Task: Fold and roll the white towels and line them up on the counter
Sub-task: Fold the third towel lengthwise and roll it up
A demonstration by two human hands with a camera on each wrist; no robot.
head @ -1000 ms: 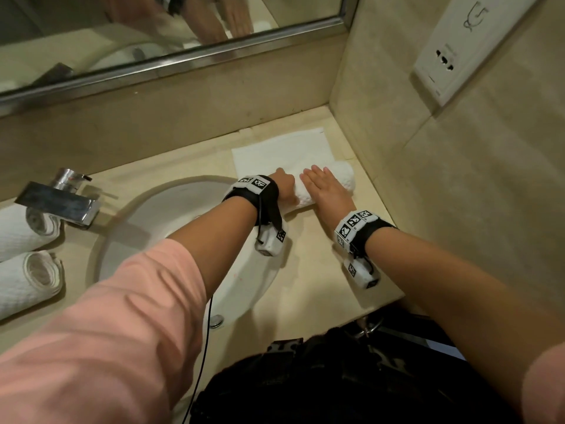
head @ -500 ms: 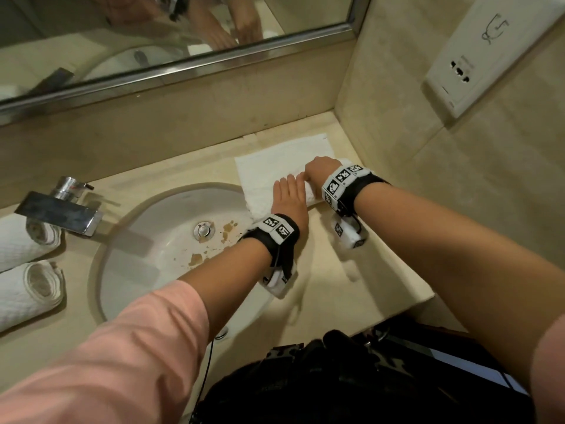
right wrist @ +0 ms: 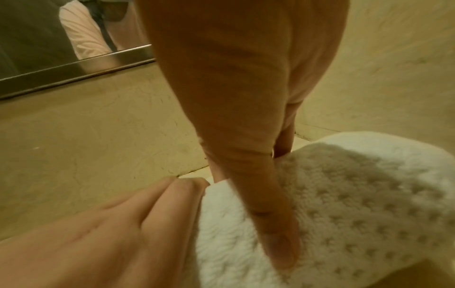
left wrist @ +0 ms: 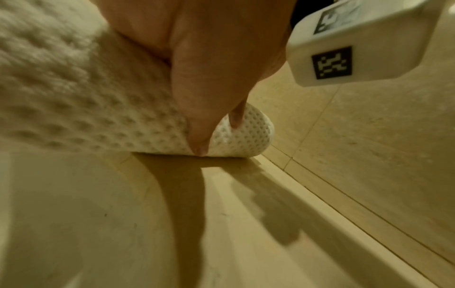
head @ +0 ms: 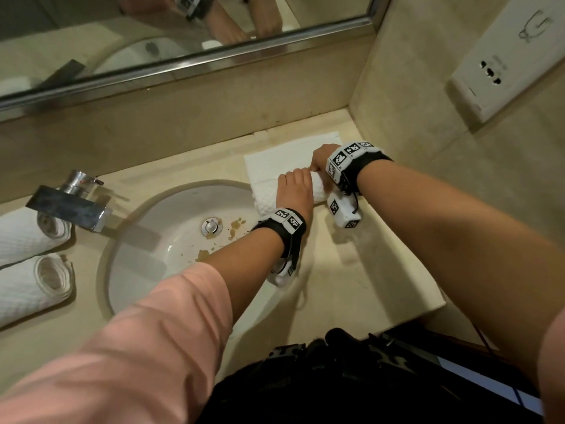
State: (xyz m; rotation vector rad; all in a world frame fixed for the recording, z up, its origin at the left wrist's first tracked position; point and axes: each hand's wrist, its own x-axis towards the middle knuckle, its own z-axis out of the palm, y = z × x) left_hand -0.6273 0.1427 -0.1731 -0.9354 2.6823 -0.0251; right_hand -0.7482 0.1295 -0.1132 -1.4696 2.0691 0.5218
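A white waffle-weave towel lies on the counter right of the sink. Its near part is rolled up and its far part still lies flat. My left hand curls over the middle of the roll, thumb on the near side. My right hand grips the roll's right end, with the thumb on top and the fingers behind. Two finished rolled towels lie side by side at the left.
The sink basin with brown stains sits left of my hands, and the faucet is beyond it. A mirror runs along the back wall. A tiled wall with a socket plate closes the right side. A black bag hangs below the counter edge.
My hands lay flat on the roll a second ago. The left hand has slid to the roll's middle and the right has turned to grip its right end; the roll has moved slightly farther back.
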